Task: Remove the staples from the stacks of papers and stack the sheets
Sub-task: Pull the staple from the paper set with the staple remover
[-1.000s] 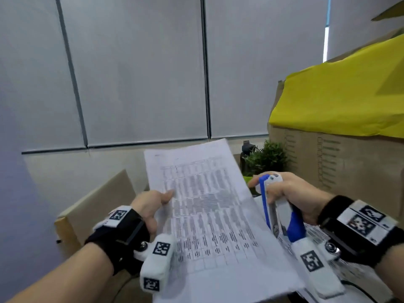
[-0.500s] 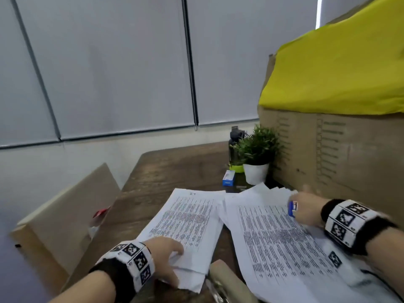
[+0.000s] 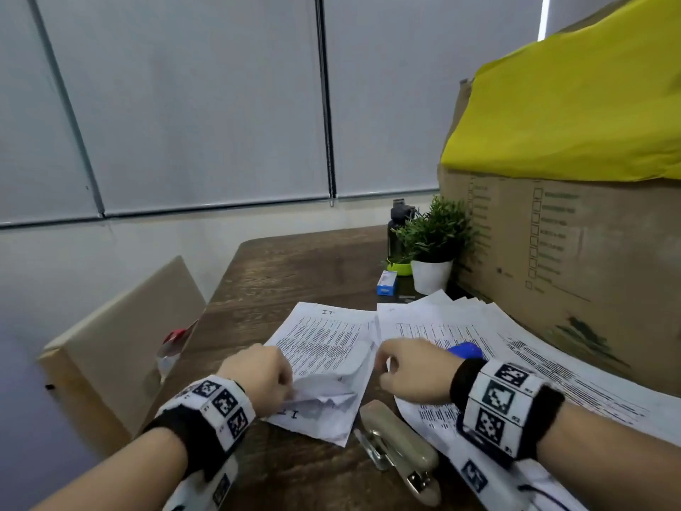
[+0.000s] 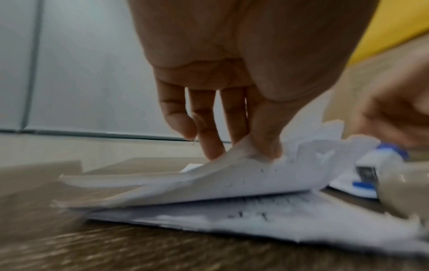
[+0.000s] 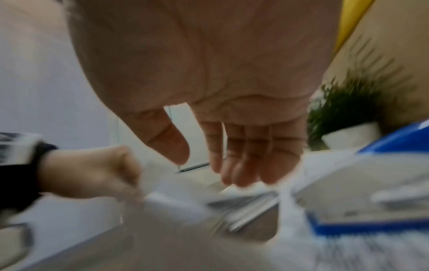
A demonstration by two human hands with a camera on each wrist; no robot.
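My left hand (image 4: 232, 73) is pinching the floppy paper stack's (image 3: 331, 348) corner; my right hand (image 5: 209, 91) is hovering empty, fingers relaxed.

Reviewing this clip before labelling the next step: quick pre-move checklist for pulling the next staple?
1. Left hand pinches lifted corner of the left paper stack: ok.
2. Right hand holds the blue staple remover: not ok; hand empty, remover lies on the right stack.
3. Staple location visible: cannot tell, blurred.
4. Beige stapler off both stacks: not ok; its right edge seems to meet the right stack.
5. Table space ahead: ok.
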